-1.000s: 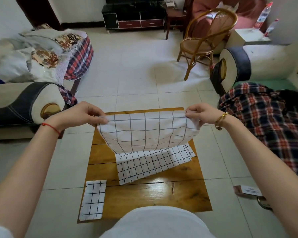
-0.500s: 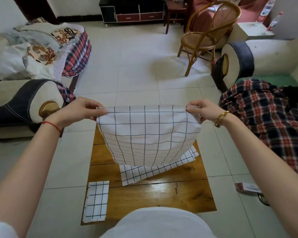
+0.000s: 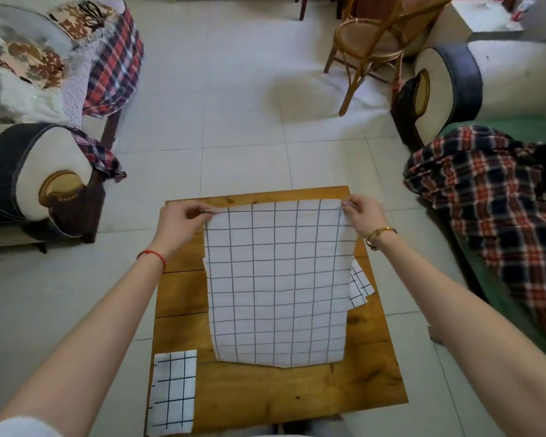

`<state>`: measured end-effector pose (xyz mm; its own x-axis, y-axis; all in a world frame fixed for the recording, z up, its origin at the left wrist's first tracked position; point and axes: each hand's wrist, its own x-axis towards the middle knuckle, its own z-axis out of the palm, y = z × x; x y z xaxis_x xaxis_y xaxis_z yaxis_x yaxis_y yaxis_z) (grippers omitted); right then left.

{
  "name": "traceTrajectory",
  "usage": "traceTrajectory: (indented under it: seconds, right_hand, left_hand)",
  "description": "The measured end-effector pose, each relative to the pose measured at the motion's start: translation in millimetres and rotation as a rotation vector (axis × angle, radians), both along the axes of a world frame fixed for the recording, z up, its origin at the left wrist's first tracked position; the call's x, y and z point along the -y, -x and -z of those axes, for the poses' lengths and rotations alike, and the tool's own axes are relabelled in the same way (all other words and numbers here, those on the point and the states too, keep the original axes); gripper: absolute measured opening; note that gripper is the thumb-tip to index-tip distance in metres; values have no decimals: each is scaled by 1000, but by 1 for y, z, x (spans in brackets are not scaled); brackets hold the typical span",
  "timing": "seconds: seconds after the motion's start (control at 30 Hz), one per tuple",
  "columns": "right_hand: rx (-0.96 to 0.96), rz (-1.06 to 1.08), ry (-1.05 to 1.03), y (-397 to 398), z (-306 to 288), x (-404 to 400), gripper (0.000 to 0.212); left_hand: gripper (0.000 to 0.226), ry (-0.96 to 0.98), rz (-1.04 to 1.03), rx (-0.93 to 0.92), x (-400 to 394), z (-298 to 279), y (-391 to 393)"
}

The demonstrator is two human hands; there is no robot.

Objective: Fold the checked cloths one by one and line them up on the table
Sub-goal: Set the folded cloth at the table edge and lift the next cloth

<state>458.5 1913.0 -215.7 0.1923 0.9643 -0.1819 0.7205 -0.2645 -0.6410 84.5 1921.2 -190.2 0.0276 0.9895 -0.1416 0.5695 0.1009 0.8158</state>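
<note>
Gleaming wooden table [image 3: 344, 389] amid tiled floor [image 3: 240, 127]

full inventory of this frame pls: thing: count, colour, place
checked cloth: 1, white with dark grid, spread over table centre, far corners pinched
folded cloth: 1, white with dark grid, table near-left corner
cloth underneath: at least 1, same check, peeking out at right
table: 1, brown wood, centre
rattan chair: 1, brown, far right
sofa armrests: 2, cream and dark, left and right
plaid blanket: 1, red and navy, right
left hand: pinches far-left corner
right hand: pinches far-right corner
</note>
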Motion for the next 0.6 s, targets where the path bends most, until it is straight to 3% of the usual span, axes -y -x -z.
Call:
traceTrajectory:
  seconds: [0.27,0.6]
  right_hand:
    - [3,34,-5,5,39,-10,23]
    - [-26,6,62,9,75,35,31]
  left_hand:
    - [16,36,-12,-32,-16,48,-4]
    - [15,152,-7,-74,22,88,9]
